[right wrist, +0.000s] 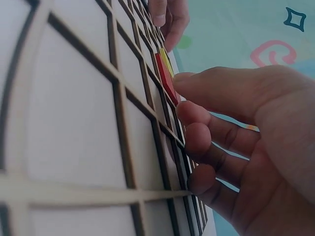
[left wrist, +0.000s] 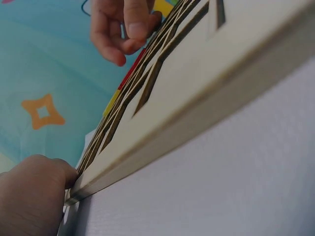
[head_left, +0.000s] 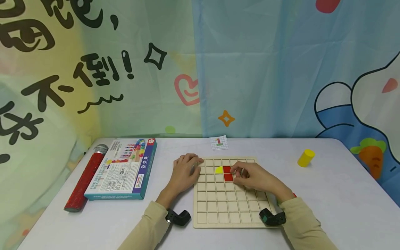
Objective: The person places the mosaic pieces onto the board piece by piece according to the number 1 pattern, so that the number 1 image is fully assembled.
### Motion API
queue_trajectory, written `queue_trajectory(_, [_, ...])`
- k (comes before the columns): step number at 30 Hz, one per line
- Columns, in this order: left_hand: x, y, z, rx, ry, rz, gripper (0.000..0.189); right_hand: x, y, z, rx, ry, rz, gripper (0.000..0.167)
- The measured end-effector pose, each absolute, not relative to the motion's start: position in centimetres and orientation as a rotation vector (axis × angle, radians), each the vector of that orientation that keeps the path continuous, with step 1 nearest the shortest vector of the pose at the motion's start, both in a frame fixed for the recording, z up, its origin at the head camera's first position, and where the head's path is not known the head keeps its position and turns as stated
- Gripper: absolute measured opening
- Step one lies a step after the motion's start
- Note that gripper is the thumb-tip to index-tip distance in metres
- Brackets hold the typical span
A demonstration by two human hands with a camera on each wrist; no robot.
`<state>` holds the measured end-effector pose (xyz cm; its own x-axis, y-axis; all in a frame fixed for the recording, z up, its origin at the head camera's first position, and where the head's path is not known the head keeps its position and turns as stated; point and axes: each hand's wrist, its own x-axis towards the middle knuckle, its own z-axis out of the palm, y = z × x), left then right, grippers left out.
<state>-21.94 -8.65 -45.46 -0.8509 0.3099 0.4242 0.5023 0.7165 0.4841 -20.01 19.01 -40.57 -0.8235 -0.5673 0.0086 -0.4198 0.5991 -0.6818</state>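
A pale wooden grid board lies on the table. Two red squares, one below the other, sit in its upper cells, beside a yellow piece with a slanted edge. My left hand holds the board's far left corner, its thumb along the left side. My right hand hovers low over the board, with the thumb and index fingertips at the right edge of the red piece. The other fingers curve loosely, and no piece shows lifted between them. Part of the board is hidden under the right hand and forearm.
A small card with a coloured grid pattern lies beyond the board. To the left are a flat game box and a red microphone-like tube. A yellow cylinder stands at the right. Something red peeks out behind the right wrist.
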Motion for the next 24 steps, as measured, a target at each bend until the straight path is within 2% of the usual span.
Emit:
queue_trajectory(11, [-22.0,-8.6,-45.3,-0.636,-2.619,-0.862,0.022,-19.6,20.5,-40.5,-0.765,2.703,-0.98,0.015])
queue_trajectory(24, [-21.9,-8.7,-45.4,-0.642,-2.611,-0.859,0.021,-18.8,22.9,-40.2,-0.728,2.79,-0.927,0.015])
